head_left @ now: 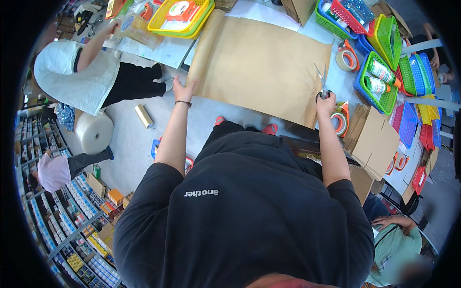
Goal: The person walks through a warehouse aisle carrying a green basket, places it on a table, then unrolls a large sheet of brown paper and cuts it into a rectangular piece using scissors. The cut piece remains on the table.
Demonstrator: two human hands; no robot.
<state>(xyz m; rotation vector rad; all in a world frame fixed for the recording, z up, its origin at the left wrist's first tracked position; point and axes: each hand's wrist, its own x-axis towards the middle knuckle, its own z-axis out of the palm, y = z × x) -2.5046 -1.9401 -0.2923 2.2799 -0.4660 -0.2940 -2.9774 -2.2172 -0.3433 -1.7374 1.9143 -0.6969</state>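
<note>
A sheet of brown kraft paper (269, 62) lies spread over the table, its left side still wound into a roll (205, 53). At the near left end of that roll is my left hand (184, 90), fingers spread, at or touching the roll's edge. My right hand (326, 104) grips the black handles of a pair of scissors (322, 79) by the paper's near right corner. The scissor blades point away from me and are slightly apart, over the paper's right edge.
Right of the paper are tape dispensers (346, 60), a green basket with glue bottles (382, 86) and folded cardboard (377, 139). A yellow basket (180, 21) stands at the back left. A person in white (79, 72) works at the left. A bubble-wrap roll (95, 133) stands on the floor.
</note>
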